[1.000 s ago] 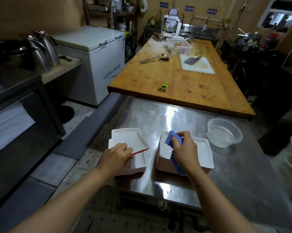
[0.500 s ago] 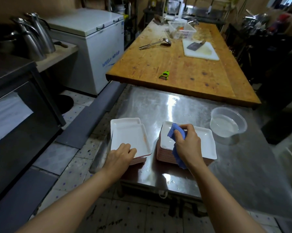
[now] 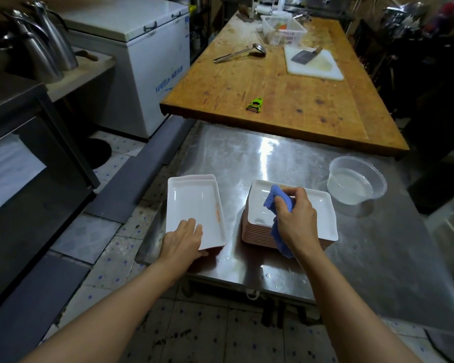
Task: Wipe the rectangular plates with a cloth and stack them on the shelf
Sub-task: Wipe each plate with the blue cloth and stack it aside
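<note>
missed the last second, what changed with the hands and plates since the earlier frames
The left hand lowered the tilted white rectangular plate flat onto the short left pile and now rests on its near edge. The right hand kept gripping the blue cloth on the tall plate stack. The clear plastic tub of water stayed put on the steel table.
</note>
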